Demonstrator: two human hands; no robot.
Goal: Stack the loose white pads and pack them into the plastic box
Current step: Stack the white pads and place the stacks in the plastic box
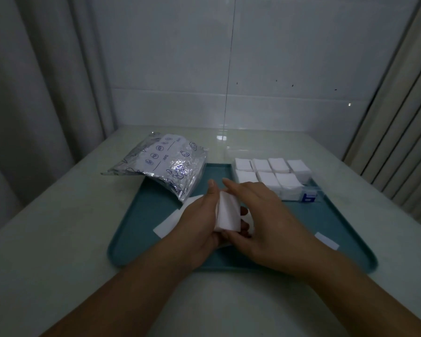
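Note:
Both hands hold a small stack of white pads (227, 212) upright over the middle of the teal tray (301, 259). My left hand (199, 215) grips its left side, thumb up along the edge. My right hand (260, 215) covers the right side, fingers curled round it. More loose white pads (170, 221) lie flat on the tray under my left hand. The clear plastic box (277, 177) stands at the tray's back right, filled with several stacks of white pads.
A silver foil bag (165, 166) with blue print lies on the tray's back left corner, partly on the pale table (58, 227). A small white strip (326, 241) lies on the tray's right side. Curtains hang left and right; a tiled wall stands behind.

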